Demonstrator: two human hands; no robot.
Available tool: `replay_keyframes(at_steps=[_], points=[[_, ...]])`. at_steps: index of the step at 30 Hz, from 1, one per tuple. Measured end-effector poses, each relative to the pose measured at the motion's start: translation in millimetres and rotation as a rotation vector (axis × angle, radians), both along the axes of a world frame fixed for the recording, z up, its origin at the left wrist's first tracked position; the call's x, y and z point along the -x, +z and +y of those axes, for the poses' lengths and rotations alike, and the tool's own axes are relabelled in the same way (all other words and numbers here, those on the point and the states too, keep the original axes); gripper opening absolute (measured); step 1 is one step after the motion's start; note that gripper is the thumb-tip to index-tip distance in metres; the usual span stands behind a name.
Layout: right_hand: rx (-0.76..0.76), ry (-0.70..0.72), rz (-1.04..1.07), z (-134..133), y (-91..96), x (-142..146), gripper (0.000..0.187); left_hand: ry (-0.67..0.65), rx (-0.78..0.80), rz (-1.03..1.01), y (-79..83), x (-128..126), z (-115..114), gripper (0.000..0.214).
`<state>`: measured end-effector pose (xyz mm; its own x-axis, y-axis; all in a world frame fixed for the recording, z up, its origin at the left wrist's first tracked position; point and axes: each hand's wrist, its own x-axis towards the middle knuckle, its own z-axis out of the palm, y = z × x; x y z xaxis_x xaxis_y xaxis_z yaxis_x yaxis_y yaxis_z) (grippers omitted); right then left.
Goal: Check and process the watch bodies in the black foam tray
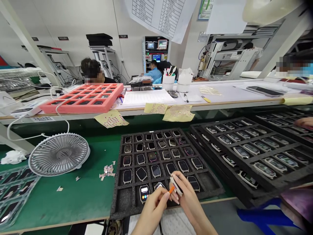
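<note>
My right hand (186, 192) grips a watch case (176, 184) on its edge, without a strap, over the front of a black foam tray (124, 204). In my left hand (156, 203), thumb and fingers pinch a small orange stick (171, 189), its tip against or very near the case's side. Whether it touches cannot be made out. Around the hands, the tray holds rows of strapless watch cases with dark screens. One watch (144, 193), just left of my left hand, has its screen lit. Two front pockets, at the left and right, hold no watch.
More foam trays of watch cases (251, 148) are stacked at the right, a person's hand (304, 122) beyond them. A round white fan (62, 153), paper scraps (107, 171) and a clear plastic tray (14, 195) lie left. A shelf (212, 99) with a pink foam tray (107, 103) crosses behind.
</note>
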<state>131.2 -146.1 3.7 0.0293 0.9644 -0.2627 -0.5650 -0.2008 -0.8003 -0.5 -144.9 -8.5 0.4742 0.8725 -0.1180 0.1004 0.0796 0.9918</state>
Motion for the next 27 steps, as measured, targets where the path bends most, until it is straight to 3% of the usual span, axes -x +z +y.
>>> replay_keyframes(at_steps=[7, 15, 22, 27], points=[[0.017, -0.008, 0.069, -1, 1.9, 3, 0.029, 0.056, 0.042, -0.082, 0.0, 2, -2, 0.047], [-0.054, -0.012, -0.088, 0, -5.2, 6, 0.032, 0.056, 0.02, -0.043, -0.5, 4, 1, 0.05], [0.087, 0.037, 0.273, 2, -5.2, 12, 0.039, 0.081, 0.063, -0.122, 0.9, 0, 1, 0.052], [0.182, -0.067, 0.245, 5, -11.0, 11, 0.047, 0.098, 0.07, -0.147, -0.5, -5, 1, 0.055]])
